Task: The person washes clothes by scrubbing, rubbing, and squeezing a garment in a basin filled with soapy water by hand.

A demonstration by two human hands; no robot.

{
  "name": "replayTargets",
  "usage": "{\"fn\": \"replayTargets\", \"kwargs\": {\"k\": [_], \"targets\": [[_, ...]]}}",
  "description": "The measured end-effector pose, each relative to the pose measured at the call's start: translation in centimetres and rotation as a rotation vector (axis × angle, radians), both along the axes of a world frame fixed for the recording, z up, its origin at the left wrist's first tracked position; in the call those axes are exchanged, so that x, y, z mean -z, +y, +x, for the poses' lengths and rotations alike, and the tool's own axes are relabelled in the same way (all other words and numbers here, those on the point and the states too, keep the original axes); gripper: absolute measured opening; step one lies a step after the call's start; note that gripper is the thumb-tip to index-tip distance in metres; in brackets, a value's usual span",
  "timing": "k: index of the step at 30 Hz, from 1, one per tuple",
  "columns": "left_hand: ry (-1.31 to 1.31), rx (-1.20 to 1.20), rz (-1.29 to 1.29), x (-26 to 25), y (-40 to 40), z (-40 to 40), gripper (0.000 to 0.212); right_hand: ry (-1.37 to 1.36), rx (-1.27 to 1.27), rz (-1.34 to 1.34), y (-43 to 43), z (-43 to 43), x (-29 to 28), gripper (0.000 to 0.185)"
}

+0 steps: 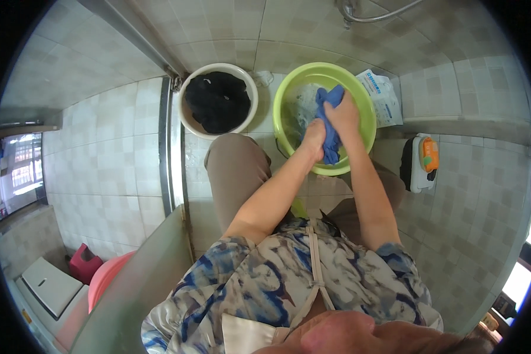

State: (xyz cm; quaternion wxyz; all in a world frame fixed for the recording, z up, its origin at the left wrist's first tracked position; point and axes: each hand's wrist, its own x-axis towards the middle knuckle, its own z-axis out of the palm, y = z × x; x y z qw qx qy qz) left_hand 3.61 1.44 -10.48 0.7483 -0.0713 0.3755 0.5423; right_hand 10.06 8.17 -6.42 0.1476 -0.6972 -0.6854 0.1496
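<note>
A blue cloth (331, 132), bunched lengthwise, is gripped between both hands above a lime-green plastic bucket (368, 99). My left hand (315, 138) clasps its lower left side. Higher up on the right, my right hand (343, 116) is closed around the cloth's upper part. Soapy water (303, 104) with suds shows inside the bucket to the left of the cloth. The lower end of the cloth hangs near the bucket's front rim.
A white basin (253, 104) of dark wet-looking fabric (218, 102) stands left of the bucket. Behind it on the right leans a white printed bag (382, 99). An orange packet (429, 154) sits on a white-and-black box (418, 166). A glass panel (137, 283) rises at lower left.
</note>
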Motion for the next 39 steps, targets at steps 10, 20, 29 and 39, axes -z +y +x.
{"fn": "replayTargets", "kwargs": {"k": [10, 20, 29, 39], "targets": [[0.114, -0.001, 0.22, 5.0, -0.5, -1.5, 0.035, -0.072, -0.004, -0.15, -6.3, -4.3, -2.6, 0.069], [0.128, 0.002, -0.049, 1.5, 1.0, -4.0, 0.065, 1.102, 0.338, -0.255, -1.9, 5.5, 1.8, 0.054], [-0.512, -0.184, 0.406, 11.2, -0.6, -4.6, 0.048, 0.081, -0.353, -0.043, -12.1, -6.4, -3.8, 0.072], [-0.032, -0.206, 0.04, 9.4, -0.5, -5.5, 0.031, 0.022, -0.308, -0.148, -10.1, -5.8, -4.8, 0.07]]}}
